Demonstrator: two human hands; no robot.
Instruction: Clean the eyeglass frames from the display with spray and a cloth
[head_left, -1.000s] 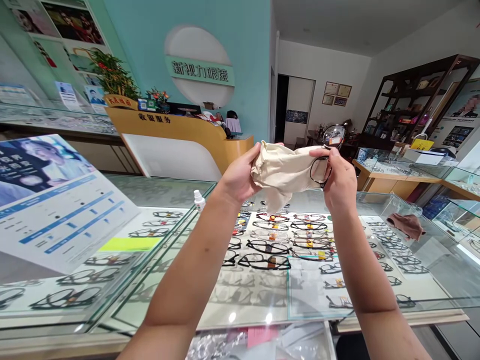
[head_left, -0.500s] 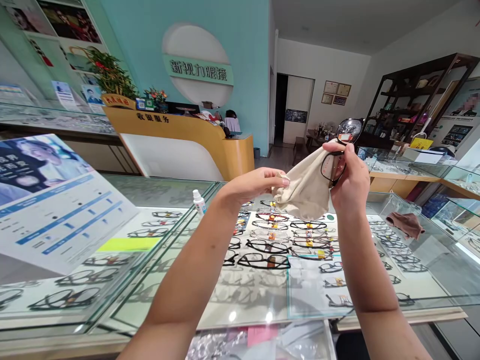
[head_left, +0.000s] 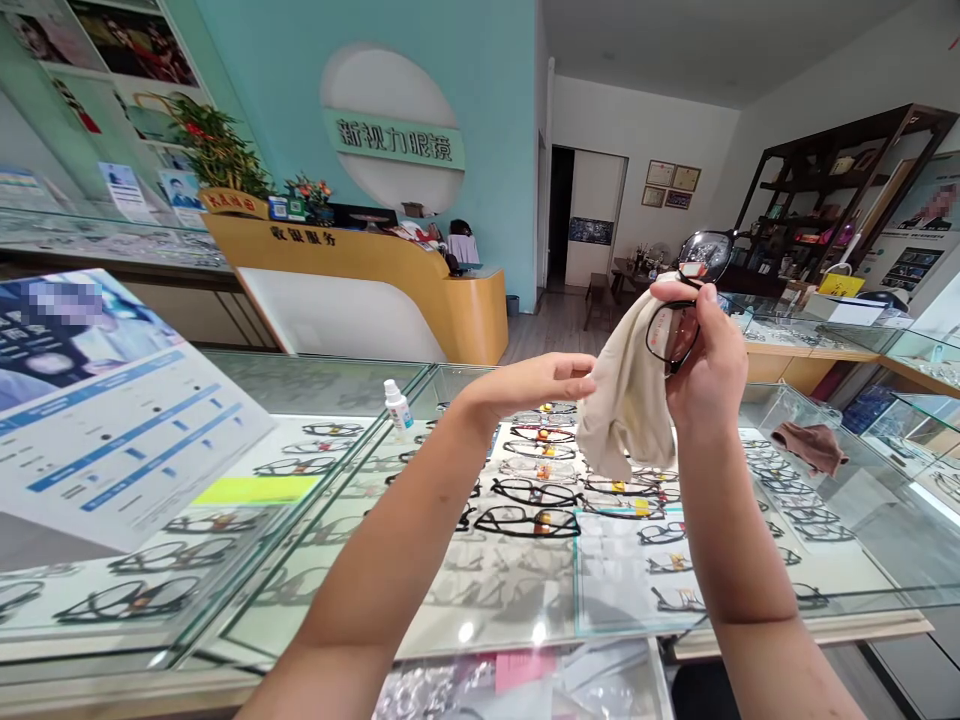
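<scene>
Fig.: our L hand [head_left: 536, 385] has slid off the cloth [head_left: 626, 405] and is now slack-fingered at its edge. R hand [head_left: 705, 355] grips glasses [head_left: 701, 257] w/ cloth draped, raised above bench [head_left: 517, 600]; wiping paused.

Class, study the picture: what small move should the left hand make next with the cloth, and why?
Probably pinch the hanging cloth and draw it up over the glasses. The right hand grips the frame with the cloth drooping loose below, and the left hand sits right at the cloth's edge.
</scene>
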